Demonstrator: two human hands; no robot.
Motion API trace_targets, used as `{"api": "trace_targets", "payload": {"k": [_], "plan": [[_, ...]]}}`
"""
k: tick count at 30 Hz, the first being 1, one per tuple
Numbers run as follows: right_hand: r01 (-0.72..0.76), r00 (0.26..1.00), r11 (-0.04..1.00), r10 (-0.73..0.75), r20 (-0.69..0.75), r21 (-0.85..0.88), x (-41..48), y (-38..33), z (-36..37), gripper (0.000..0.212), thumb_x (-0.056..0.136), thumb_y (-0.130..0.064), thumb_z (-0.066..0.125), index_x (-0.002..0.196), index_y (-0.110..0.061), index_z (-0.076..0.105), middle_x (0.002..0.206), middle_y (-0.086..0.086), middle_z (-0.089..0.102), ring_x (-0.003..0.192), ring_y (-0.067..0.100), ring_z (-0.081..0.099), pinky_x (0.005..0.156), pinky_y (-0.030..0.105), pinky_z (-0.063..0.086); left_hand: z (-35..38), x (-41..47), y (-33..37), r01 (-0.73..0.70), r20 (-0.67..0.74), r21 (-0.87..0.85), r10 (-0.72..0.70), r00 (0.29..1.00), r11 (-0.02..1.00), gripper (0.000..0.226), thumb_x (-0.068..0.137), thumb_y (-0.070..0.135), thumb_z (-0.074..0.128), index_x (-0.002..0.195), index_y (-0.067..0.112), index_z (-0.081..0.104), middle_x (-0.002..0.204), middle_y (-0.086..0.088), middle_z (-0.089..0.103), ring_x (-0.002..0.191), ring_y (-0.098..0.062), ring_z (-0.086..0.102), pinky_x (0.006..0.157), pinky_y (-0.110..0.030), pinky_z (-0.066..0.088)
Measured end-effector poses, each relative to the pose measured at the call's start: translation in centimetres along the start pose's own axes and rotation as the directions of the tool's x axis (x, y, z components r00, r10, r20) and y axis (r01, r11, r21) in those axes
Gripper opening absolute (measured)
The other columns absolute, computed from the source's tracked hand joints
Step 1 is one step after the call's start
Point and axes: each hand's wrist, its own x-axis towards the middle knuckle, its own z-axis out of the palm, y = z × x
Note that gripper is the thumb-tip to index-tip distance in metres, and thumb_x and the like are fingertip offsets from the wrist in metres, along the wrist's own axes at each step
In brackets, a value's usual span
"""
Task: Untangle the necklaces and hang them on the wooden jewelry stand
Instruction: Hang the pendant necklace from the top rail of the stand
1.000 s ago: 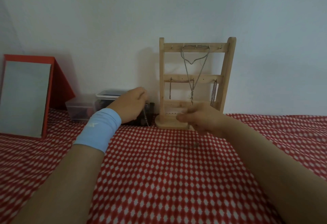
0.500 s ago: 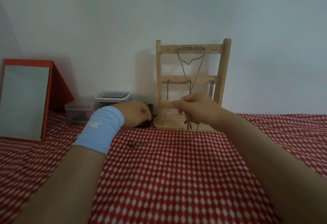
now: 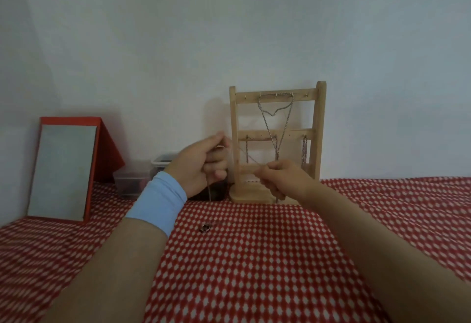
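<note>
1. Left hand (image 3: 201,167) and right hand (image 3: 280,178): each grip pinched on a thin chain (image 3: 248,157) stretched between them, before the stand (image 3: 276,144).
2. Light, limp, snag-prone; best pinched near its ends.

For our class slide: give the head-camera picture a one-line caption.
Both hands, left and right, stretch a thin chain before the wooden jewelry stand.

Both hands (image 3: 201,167) stretch a thin chain (image 3: 248,157) before stand (image 3: 276,144)
</note>
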Motion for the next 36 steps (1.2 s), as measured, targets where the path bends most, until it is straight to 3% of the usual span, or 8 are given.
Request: {"api": "trace_targets", "payload": {"k": [7,11,17,20,24,28,33,36], "plan": [[-0.069,0.996,0.997,0.067,0.062,0.037,0.5,-2.0,0.1,0.029,0.100,-0.031,0.060,0.077,-0.013,0.060,0.056,-0.002,0.044,0.050,0.015,0.041,0.054,0.030,0.044,1.0,-0.3,1.6,-0.297,-0.203,-0.311,0.242,0.949,0.903,0.032,0.103,0.029,0.044,0.080,0.012,0.061,0.071,-0.001,0.061,0.063,-0.017,0.062,0.067,-0.032,0.058],[-0.120,0.992,0.983,0.123,-0.011,0.138,0.9,-3.9,-0.1,0.027,0.101,-0.027,0.057,0.078,-0.014,0.058,0.056,-0.003,0.041,0.045,0.013,0.039,0.079,0.049,0.063,0.9,-0.1,2.1,-0.390,-0.295,-0.362,0.292,0.910,0.847,0.031,0.105,0.031,0.041,0.083,0.013,0.056,0.095,-0.008,0.072,0.095,-0.026,0.073,0.072,-0.036,0.060],[0.103,0.983,0.993,-0.111,-0.149,-0.062,0.1,-6.7,-0.1,0.029,0.089,-0.005,0.053,0.079,-0.026,0.070,0.069,-0.007,0.058,0.056,0.016,0.045,0.056,0.033,0.042,2.5,0.3,2.0,-0.312,-0.233,0.105,0.328,0.915,0.944,0.022,0.106,0.028,0.039,0.113,0.020,0.057,0.120,-0.012,0.069,0.103,-0.024,0.071,0.094,-0.039,0.053],[0.194,0.951,0.962,-0.232,-0.202,-0.190,-0.3,-8.1,-0.4,0.037,0.087,0.010,0.045,0.077,-0.017,0.067,0.082,-0.014,0.064,0.063,0.004,0.057,0.055,0.017,0.044,4.1,0.2,2.1,-0.211,-0.100,0.424,0.277,0.956,0.881,0.027,0.105,0.035,0.038,0.131,0.032,0.047,0.114,-0.007,0.069,0.091,-0.026,0.073,0.088,-0.032,0.054],[0.235,0.833,0.902,-0.379,-0.403,-0.361,0.0,-8.7,-1.5,0.018,0.095,-0.008,0.058,0.105,-0.022,0.063,0.099,-0.011,0.060,0.088,0.004,0.056,0.070,0.013,0.041,6.0,1.0,2.6,-0.107,-0.026,0.707,0.177,0.984,0.699,0.031,0.103,0.040,0.042,0.124,0.020,0.054,0.090,-0.003,0.069,0.064,-0.022,0.058,0.065,-0.031,0.051],[0.246,0.936,0.969,-0.228,-0.269,0.035,-1.2,-9.1,-3.3,0.036,0.098,-0.012,0.056,0.132,-0.023,0.051,0.100,0.001,0.068,0.059,0.015,0.061,0.054,0.033,0.053,7.3,1.5,3.2,-0.078,0.076,0.530,0.045,0.996,0.844,0.035,0.102,0.040,0.045,0.103,0.012,0.067,0.056,0.003,0.039,0.048,-0.012,0.030,0.060,-0.028,0.043],[0.122,0.991,0.964,-0.103,-0.090,0.234,-2.2,-8.5,-6.1,0.022,0.102,-0.026,0.061,0.107,-0.007,0.070,0.080,0.003,0.065,0.048,0.011,0.043,0.047,0.026,0.043,8.1,1.5,3.8,-0.095,0.169,0.512,0.009,0.986,0.854,0.026,0.100,0.031,0.052,0.093,0.013,0.070,0.052,0.005,0.029,0.046,-0.010,0.027,0.064,-0.029,0.051],[0.070,0.994,0.963,-0.088,0.057,0.262,-2.6,-7.8,-7.2,0.020,0.102,-0.027,0.060,0.098,-0.008,0.066,0.076,-0.002,0.057,0.052,0.010,0.033,0.051,0.024,0.033,8.3,1.7,3.7,-0.095,0.152,0.526,0.017,0.988,0.845,0.038,0.099,0.031,0.055,0.066,0.020,0.071,0.052,0.005,0.030,0.046,-0.009,0.028,0.069,-0.029,0.054]]}}
